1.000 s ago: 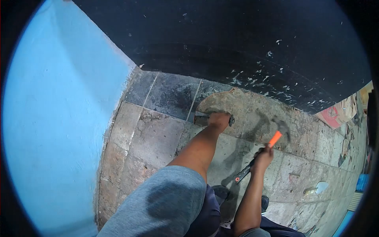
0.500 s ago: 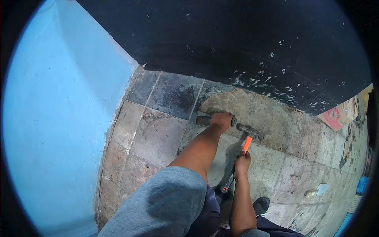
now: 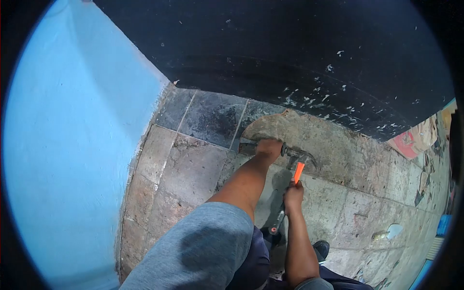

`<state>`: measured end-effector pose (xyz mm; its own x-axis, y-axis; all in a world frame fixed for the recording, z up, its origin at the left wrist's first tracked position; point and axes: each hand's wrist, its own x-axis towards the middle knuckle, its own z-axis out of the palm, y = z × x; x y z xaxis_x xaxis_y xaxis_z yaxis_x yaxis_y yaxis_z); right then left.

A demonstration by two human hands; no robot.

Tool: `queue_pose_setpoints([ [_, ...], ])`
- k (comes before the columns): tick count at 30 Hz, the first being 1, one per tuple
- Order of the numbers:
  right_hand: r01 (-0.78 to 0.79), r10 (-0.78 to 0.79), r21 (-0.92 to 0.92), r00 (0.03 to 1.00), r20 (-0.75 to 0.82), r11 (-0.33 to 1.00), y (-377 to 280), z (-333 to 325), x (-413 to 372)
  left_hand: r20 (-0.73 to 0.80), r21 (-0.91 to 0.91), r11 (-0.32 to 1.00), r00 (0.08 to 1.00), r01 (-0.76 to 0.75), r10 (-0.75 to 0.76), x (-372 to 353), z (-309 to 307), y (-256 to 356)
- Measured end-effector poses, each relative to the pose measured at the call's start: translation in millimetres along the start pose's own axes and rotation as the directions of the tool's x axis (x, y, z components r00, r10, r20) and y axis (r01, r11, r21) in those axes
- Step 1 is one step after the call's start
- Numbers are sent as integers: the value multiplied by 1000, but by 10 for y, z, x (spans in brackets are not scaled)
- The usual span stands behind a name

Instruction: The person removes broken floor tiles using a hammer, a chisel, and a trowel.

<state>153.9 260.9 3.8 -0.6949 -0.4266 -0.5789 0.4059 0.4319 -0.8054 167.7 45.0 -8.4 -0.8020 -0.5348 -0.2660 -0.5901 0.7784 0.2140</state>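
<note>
My left hand [image 3: 269, 147] is wrapped round a chisel [image 3: 284, 150], held low and nearly level over the floor. Its thin end points left to the broken edge of a dark tile [image 3: 256, 110]; its butt end sticks out on the right of my fist. My right hand [image 3: 293, 197] grips the handle of a claw hammer [image 3: 299, 169] with an orange section below its dark head. The hammer's face is right at the chisel's butt, its claw pointing right. Bare rough mortar [image 3: 319, 137] lies exposed around the tools.
A black wall [image 3: 270, 53] with chipped paint rises ahead, and a blue wall [image 3: 72, 145] stands at left. On the floor at right lies a trowel [image 3: 394, 231]. Farther off are a sack [image 3: 414, 139] and scattered tile shards [image 3: 421, 189]. My shoe [image 3: 321, 250] is near the bottom.
The hammer has swung left and slightly up, closing the small gap to the chisel's butt. My left hand and the chisel stay in nearly the same place.
</note>
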Motion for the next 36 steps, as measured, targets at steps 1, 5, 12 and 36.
queue_pose_setpoints([
  [1,-96,95,77,995,15,992,-166,-56,-35,1,-4,1000,1000,2,-2,13,2,-5],
  [5,-118,121,162,993,-8,980,-113,-111,-53,-30,3,1000,999,-12,12,-37,-46,13],
  [12,188,-11,426,923,-384,885,-262,-409,117,17,63,997,999,45,-46,-14,-30,29],
  [36,370,-65,380,784,-617,848,-218,-217,135,146,211,977,987,37,-69,-112,-321,137],
])
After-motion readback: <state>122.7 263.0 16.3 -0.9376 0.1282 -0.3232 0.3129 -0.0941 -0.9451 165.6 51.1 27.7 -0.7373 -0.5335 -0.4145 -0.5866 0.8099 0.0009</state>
